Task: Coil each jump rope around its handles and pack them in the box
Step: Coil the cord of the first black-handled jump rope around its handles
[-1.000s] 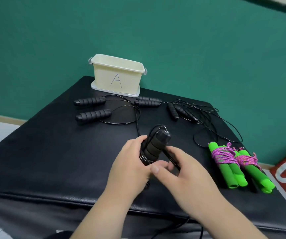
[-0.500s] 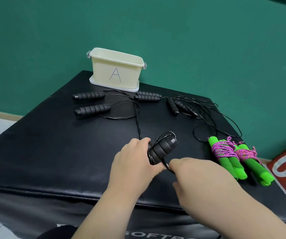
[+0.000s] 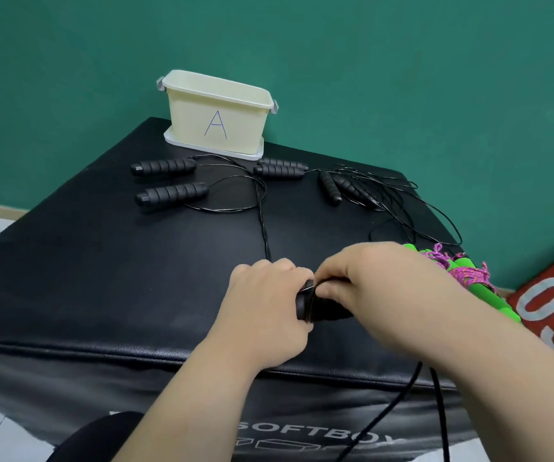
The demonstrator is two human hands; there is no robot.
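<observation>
The right hand [image 3: 379, 288] has swung up over the black handles [image 3: 325, 310], which now lie level, not tilted. The left hand [image 3: 269, 305] grips their left end, and the right curls over the top, thumb against them. Their cord [image 3: 409, 391] trails off the worktop's [image 3: 102, 278] near edge. The box [image 3: 215, 118] stands far back behind loose black ropes [image 3: 169, 191]. Coiled green ropes [image 3: 475, 285] lie at the right.

Handles [image 3: 322, 308] mostly hidden by left hand [image 3: 265, 311] and blurred right hand [image 3: 392, 295]; green ropes [image 3: 507, 310] part-covered; cord [image 3: 441, 411] runs off bottom edge.
</observation>
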